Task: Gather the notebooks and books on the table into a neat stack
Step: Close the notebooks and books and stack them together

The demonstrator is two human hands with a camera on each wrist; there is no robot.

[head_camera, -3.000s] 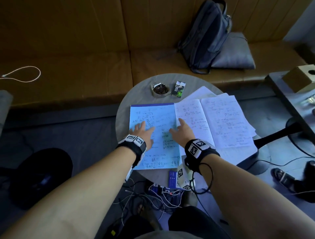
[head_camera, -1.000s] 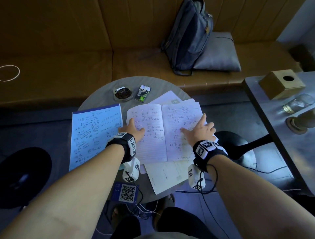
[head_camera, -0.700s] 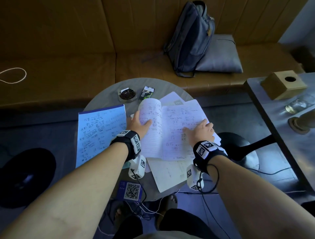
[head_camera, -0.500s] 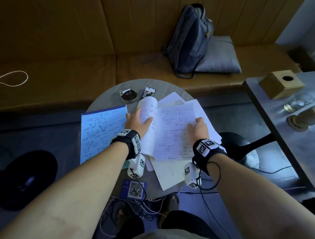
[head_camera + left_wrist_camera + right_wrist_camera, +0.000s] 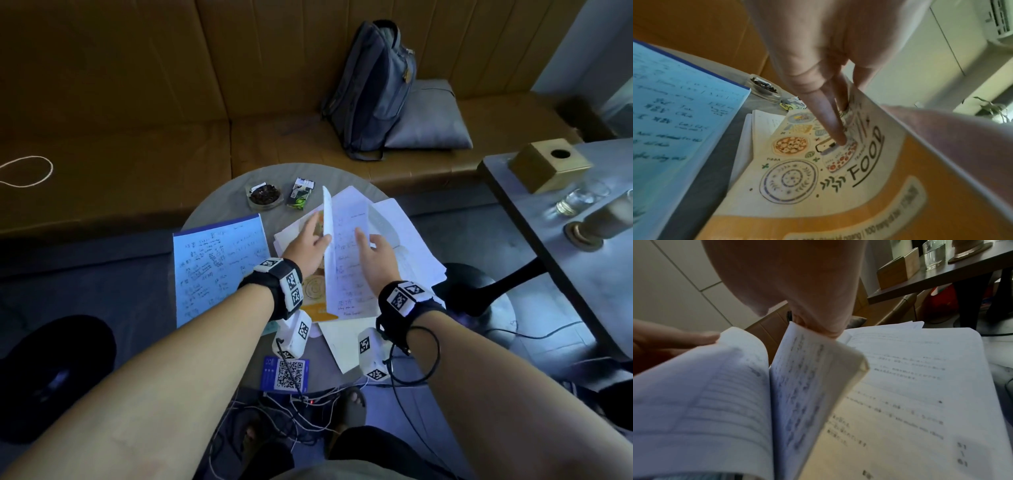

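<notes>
Here the round table (image 5: 219, 205) is the landmark. On its left side lies the open blue notebook (image 5: 219, 270), not yet gathered. At its middle the "FOOD" notebook (image 5: 818, 170) stands half-folded, likely being closed for stacking: the left hand (image 5: 308, 250) presses straight fingers against its cover, while the right hand (image 5: 376, 253) rests on the pages, its grasp unclear. At the far edge, an ashtray (image 5: 264, 196) holds dark ash.

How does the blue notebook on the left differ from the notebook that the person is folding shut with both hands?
The blue notebook lies flat and open on the table, untouched; the white notebook is half closed, its left half raised on edge between the left hand and right hand. One has blue pages, the other white. Both carry handwriting.
</notes>
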